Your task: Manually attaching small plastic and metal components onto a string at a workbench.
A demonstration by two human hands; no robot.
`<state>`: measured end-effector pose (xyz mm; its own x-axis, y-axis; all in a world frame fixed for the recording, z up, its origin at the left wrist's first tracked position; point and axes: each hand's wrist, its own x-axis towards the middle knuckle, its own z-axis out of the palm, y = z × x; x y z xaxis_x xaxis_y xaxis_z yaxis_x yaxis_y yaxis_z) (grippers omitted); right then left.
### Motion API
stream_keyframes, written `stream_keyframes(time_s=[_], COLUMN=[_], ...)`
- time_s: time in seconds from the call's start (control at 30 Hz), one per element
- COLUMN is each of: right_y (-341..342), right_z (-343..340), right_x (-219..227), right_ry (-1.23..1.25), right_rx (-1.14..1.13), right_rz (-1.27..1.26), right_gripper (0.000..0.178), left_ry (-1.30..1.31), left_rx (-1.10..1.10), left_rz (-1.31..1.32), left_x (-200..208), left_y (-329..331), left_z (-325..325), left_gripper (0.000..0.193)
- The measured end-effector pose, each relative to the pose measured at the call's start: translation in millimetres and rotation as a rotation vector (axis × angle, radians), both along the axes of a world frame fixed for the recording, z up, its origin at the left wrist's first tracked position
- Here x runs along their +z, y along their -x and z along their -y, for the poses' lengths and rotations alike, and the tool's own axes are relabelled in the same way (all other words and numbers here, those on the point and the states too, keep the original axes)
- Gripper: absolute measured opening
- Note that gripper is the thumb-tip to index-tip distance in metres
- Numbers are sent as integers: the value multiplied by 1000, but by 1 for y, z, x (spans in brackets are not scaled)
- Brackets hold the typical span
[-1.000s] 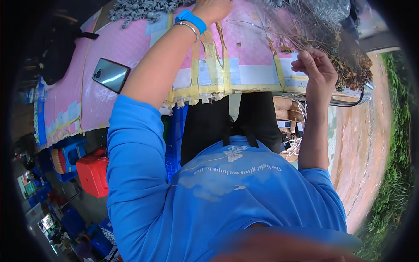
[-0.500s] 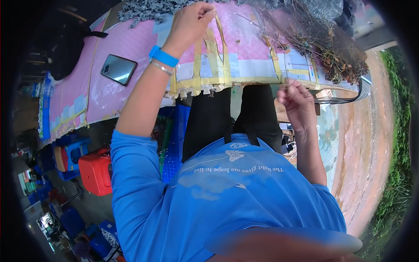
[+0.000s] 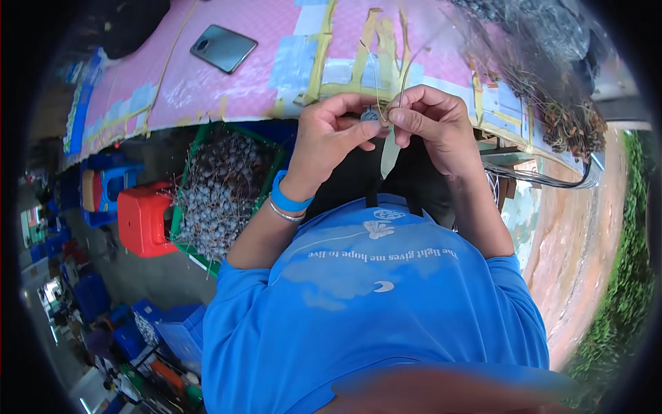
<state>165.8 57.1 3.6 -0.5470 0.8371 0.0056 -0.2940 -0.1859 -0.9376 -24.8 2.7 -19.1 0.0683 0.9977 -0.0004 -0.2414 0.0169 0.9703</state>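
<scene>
Soft, even daylight falls on my work; the fisheye bends everything toward a black rim, and the bottom edge blurs.

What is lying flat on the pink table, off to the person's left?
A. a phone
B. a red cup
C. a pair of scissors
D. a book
A: a dark phone lies flat on the pink table, apart from both hands, which meet over a thin stem.
</scene>
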Motion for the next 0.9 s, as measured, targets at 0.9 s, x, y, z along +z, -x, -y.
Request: stream_keyframes(time_s=[0.9], right_y=[-2], right_z=[21], right_x=[-39], right_ry=[-682], right_rx=[-272], right_rz=[573], right_gripper=[16], left_ry=[82], left_rx=[24], left_rz=[166], left_x=[19], left_y=[-2], left_z=[0], left_gripper=[28])
